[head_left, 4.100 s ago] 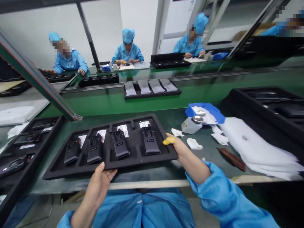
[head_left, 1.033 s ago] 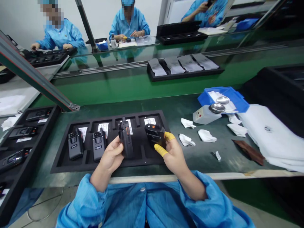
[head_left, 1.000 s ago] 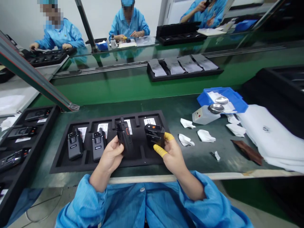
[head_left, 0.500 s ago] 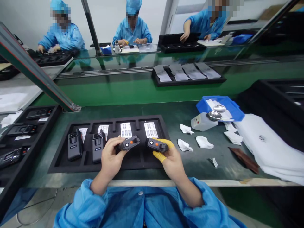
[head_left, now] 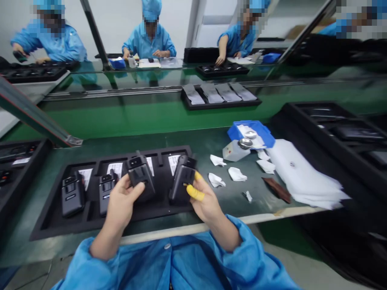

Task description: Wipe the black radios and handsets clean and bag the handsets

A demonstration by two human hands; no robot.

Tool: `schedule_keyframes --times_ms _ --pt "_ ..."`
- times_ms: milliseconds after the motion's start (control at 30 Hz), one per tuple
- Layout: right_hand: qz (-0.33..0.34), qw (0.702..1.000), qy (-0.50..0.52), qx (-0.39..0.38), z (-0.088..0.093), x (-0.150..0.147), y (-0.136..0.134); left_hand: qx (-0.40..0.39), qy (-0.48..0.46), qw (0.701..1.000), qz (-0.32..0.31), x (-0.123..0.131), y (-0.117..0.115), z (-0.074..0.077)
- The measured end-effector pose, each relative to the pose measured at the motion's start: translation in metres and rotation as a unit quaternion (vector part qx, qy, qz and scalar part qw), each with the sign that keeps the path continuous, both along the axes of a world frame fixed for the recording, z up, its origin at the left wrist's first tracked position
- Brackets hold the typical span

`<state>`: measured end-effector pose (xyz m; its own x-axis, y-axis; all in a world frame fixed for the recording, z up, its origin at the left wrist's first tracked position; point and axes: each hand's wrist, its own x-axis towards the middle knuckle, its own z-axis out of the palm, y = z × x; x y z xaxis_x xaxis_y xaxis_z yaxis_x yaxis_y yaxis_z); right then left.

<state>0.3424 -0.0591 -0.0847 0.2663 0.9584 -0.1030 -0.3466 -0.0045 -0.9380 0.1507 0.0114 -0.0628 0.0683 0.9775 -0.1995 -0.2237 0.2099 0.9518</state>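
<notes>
My left hand (head_left: 121, 201) is closed round a black handheld device (head_left: 139, 176) held upright above the tray. My right hand (head_left: 203, 201), with yellow finger cots on thumb and forefinger, grips a second black device (head_left: 182, 182) beside it. Both are lifted over a black foam tray (head_left: 51, 219) on the green bench. Two more black devices (head_left: 71, 194) (head_left: 105, 191) stand in the tray's left slots. White labels (head_left: 115, 169) lie in the slots behind them.
Crumpled white wipes (head_left: 216, 179) lie right of the tray, near a white dispenser bottle (head_left: 232, 150) and a blue bin (head_left: 253, 133). A stack of white sheets (head_left: 302, 177) and black trays (head_left: 338, 137) fill the right. Several people in blue coats work across the conveyor (head_left: 145, 112).
I set the tray down and lifted the two right-hand devices out. In the last second I turned both from lying flat to standing upright. The view shifted right.
</notes>
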Motion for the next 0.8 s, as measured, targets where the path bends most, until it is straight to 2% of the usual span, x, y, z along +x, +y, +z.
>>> schedule_keyframes --times_ms 100,200,267,333,467,600,800 --pt "0.1 0.987 0.119 -0.043 0.007 0.003 -0.001 -0.12 -0.072 0.99 -0.015 -0.002 0.005 0.006" --pt "0.14 0.972 0.182 -0.052 0.009 0.003 0.0 -0.194 -0.12 0.972 -0.057 -0.006 0.003 0.01" --pt "0.144 0.969 0.191 -0.054 0.009 0.002 0.0 -0.183 -0.155 0.967 -0.085 -0.008 -0.001 0.012" --pt "0.138 0.971 0.188 -0.062 0.009 0.001 0.0 -0.138 -0.176 0.968 -0.118 -0.01 -0.005 0.015" --pt "0.115 0.973 0.182 -0.085 0.01 0.001 0.0 -0.036 -0.121 0.973 -0.193 -0.01 -0.01 0.018" --pt "0.111 0.977 0.151 -0.098 0.012 0.001 0.0 0.006 -0.035 0.984 -0.173 -0.004 -0.01 0.019" --pt "0.093 0.985 0.107 -0.102 0.012 0.003 0.0 -0.019 -0.017 0.984 -0.178 -0.001 -0.01 0.019"
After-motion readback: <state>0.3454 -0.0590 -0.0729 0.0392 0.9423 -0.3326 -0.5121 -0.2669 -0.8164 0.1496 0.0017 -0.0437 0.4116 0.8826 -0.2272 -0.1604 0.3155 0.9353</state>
